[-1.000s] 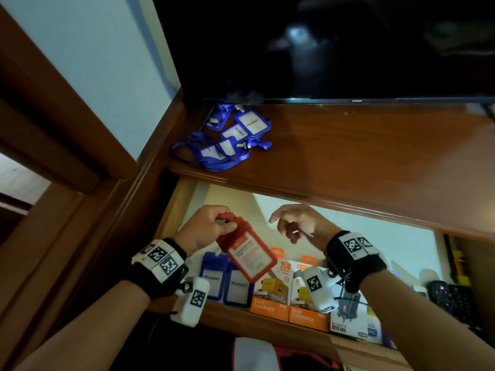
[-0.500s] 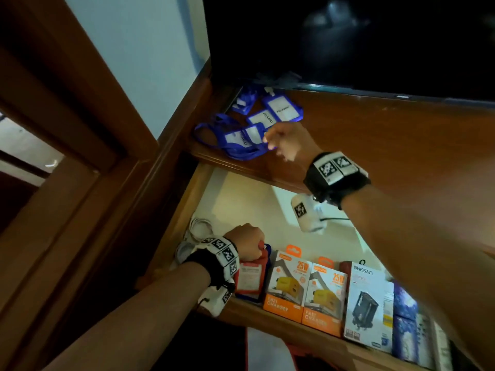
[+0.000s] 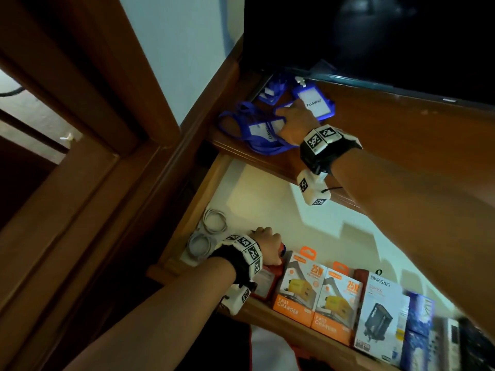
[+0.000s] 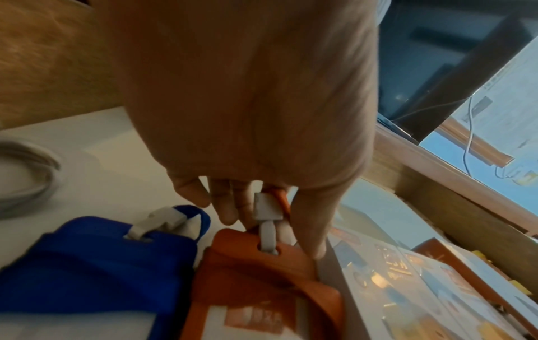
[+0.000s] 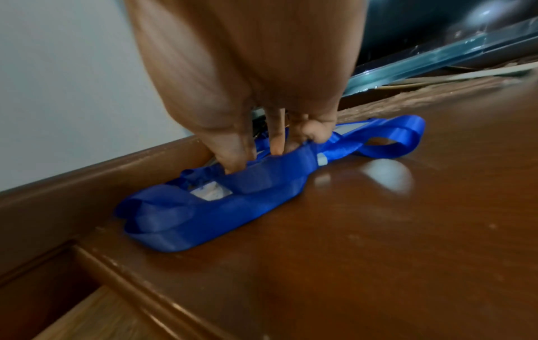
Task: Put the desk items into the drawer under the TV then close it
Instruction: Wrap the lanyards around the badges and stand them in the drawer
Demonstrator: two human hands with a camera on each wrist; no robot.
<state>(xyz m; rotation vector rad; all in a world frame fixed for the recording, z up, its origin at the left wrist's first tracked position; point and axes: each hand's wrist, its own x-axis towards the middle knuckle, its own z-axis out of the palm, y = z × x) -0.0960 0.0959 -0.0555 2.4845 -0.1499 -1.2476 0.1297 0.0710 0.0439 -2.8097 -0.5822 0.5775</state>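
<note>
**Open drawer half filled, badges still on the desk**

The drawer under the TV stands pulled out. Along its front wall stands a row of goods: a red badge holder, just beside it a blue badge holder, then two orange fast-charger boxes, a white charger box and blue packets farther from the drawer's left wall. Coiled grey cables lie in the drawer's left front corner, against the left wall.

The left hand is inside the drawer, fingers curled, pinching the grey clip and orange strap at the top of the red badge holder, which stands upright against the nearest orange box.

On the desk top above the drawer, beside the wall and below the TV's edge, lies a heap of blue lanyard badges, one card reading PELAWAT. The right hand reaches down into this heap, its fingertips bent and pressed among the blue ribbons; whether they actually grip a ribbon cannot be told.
</note>
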